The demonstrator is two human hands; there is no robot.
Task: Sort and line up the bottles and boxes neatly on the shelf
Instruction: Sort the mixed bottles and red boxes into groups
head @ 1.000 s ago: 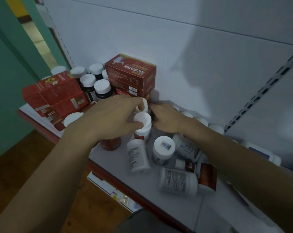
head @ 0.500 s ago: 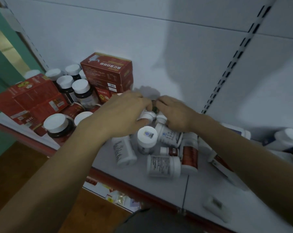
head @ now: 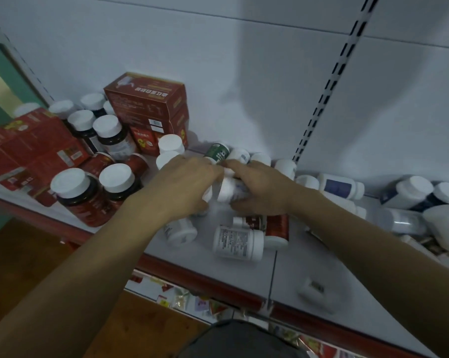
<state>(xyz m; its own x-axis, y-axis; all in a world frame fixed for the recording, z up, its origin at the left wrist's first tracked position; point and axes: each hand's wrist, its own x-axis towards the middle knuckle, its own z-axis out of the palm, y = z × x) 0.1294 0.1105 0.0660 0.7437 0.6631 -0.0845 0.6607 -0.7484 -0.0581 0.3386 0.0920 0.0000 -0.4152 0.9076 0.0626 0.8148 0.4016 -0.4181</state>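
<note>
Both hands meet over a cluster of small white bottles in the middle of the grey shelf (head: 308, 270). My right hand (head: 259, 187) curls round a white bottle (head: 230, 189) lying on its side. My left hand (head: 184, 184) covers other small white bottles, its fingers curled over one of them (head: 207, 193). A green-labelled bottle (head: 217, 152) lies just behind my fingertips. Upright white-capped bottles (head: 170, 143) stand left of the hands. Stacked red boxes (head: 147, 104) stand against the back wall, dark white-capped bottles (head: 111, 136) beside them.
More red boxes (head: 30, 148) lie at the shelf's left end. Toppled white bottles (head: 237, 241) lie near the front edge, with a heap of white and dark bottles (head: 411, 200) at the right. A small white object (head: 315, 293) sits near the red shelf lip (head: 218, 282).
The view has swung right, showing more of the shelf's right side. Both hands stay together over the bottle cluster; the green-labelled bottle now shows behind them.
</note>
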